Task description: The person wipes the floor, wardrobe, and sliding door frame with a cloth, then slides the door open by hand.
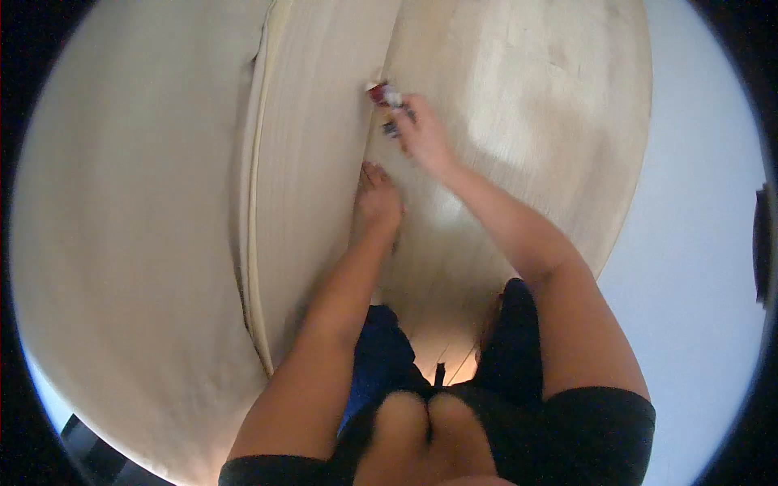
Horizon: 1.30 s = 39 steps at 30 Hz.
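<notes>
My right hand [423, 136] is closed around a small red, white and dark bundle [382, 94], perhaps a crumpled patterned cloth; blur hides its exact kind. It is held over a long straight seam, where a beige side panel [316, 121] meets a glossy pale wood-look surface [519, 105]. Nearer to me, my left hand [381, 198] lies along the same seam with its fingers stretched out and no object visible in it.
To the left spreads a broad beige fabric-like surface [138, 202], bordered by a raised piped edge [253, 202]. A pale wall [689, 202] stands on the right, with a dark object [762, 247] at the far edge. My legs are below my arms.
</notes>
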### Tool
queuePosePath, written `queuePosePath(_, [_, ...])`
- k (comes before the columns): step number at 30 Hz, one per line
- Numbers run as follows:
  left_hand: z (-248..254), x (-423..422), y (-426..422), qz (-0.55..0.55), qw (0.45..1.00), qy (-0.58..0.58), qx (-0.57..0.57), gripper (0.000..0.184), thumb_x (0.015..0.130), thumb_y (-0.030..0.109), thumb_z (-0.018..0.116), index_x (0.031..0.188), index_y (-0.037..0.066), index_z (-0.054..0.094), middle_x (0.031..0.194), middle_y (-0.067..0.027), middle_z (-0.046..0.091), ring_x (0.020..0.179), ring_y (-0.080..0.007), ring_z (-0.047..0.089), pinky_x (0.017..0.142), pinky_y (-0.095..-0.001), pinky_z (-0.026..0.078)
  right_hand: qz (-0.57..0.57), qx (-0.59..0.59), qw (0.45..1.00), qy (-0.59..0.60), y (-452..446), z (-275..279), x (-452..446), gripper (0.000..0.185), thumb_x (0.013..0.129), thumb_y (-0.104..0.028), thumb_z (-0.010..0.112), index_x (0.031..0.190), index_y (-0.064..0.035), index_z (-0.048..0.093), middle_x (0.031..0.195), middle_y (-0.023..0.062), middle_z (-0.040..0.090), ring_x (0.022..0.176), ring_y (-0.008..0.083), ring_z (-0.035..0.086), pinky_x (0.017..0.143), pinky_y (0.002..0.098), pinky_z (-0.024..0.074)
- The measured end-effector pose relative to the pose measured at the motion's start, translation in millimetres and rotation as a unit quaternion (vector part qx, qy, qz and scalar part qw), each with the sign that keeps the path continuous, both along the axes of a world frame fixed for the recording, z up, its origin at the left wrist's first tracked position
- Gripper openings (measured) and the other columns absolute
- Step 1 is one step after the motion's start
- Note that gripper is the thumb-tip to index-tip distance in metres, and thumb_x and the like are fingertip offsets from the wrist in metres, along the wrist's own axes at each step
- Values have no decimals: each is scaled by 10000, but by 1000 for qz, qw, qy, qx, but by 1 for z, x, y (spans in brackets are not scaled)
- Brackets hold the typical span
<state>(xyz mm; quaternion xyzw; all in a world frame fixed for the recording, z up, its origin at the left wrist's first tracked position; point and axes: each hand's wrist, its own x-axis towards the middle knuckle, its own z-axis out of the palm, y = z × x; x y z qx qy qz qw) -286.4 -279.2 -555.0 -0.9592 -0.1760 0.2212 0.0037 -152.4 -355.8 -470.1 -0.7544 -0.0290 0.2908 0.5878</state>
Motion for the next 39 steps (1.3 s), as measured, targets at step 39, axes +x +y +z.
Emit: queuePosePath(39, [72, 10, 28, -278, 951, 105, 84, 489, 888, 298, 518, 1307, 47, 508, 1486, -136, 325, 1376, -272, 302, 1059, -374, 366, -127, 128, 968, -176, 55, -44, 13, 293, 741, -12, 625, 1025, -17, 552, 1126, 188, 500, 1073, 375, 515, 941, 412, 425])
